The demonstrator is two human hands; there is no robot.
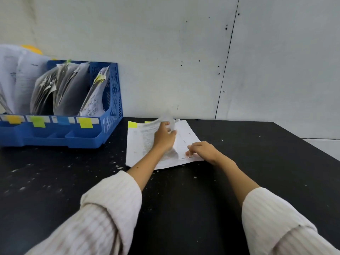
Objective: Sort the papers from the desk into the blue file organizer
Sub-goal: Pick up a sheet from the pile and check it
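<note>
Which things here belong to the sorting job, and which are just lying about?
Job:
- papers on the desk
- sheet held by left hand
- right hand resting on the papers
- blue organizer, slots tagged with sticky notes

Lying about:
- yellow object behind the organizer
- white specks on the desk

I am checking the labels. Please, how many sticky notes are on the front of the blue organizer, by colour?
On the front strip of the blue organizer:
Orange-yellow note: 1
Green note: 1
Blue note: 1
Yellow note: 1
Total: 4
</note>
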